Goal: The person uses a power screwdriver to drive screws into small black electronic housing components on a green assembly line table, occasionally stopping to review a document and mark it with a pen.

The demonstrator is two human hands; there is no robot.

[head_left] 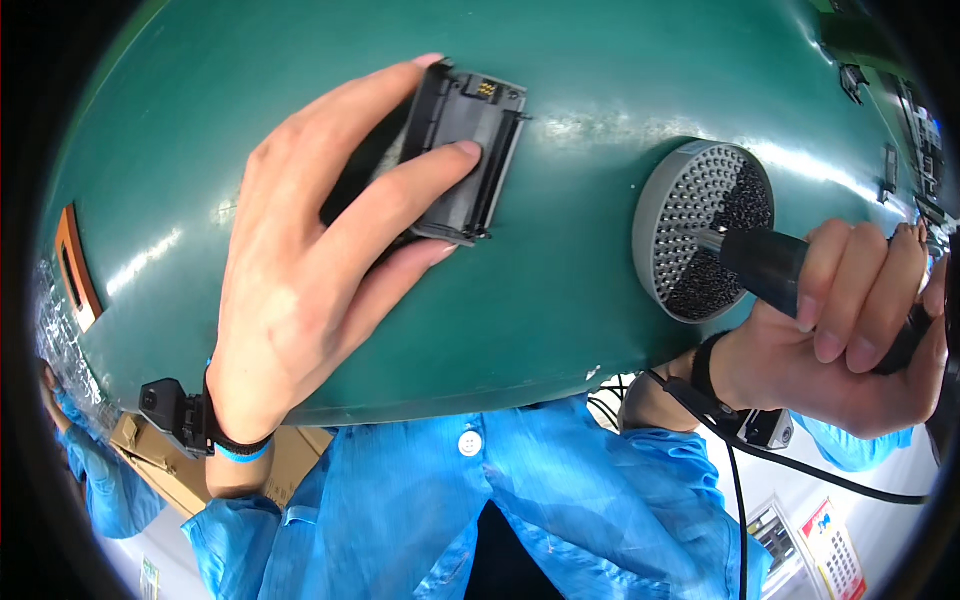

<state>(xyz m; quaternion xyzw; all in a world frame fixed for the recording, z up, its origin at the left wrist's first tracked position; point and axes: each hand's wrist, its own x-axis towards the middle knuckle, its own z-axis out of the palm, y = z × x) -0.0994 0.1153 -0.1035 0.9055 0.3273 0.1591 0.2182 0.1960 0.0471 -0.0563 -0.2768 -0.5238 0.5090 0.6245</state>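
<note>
My left hand (310,220) is closed around a small dark plastic housing (455,200), an open rectangular shell with gold contacts near its far end. The thumb and one finger grip its edges, and the index fingertip presses inside it. On the right, my right hand (850,300) wraps round the black handle of a screwdriver (765,262), partly hidden by the fingers. Its metal tip reaches the round grey screw tray (648,225), whose perforated face has rows of holes. Many tiny black screws (745,200) lie across the tray's right and lower parts.
The green work mat (560,350) covers the table. An orange-brown slotted piece (77,268) lies at the far left. Below the left edge stands a cardboard box (170,470). A black cable (830,482) runs from my right wrist; another person's blue sleeve (110,490) shows at lower left.
</note>
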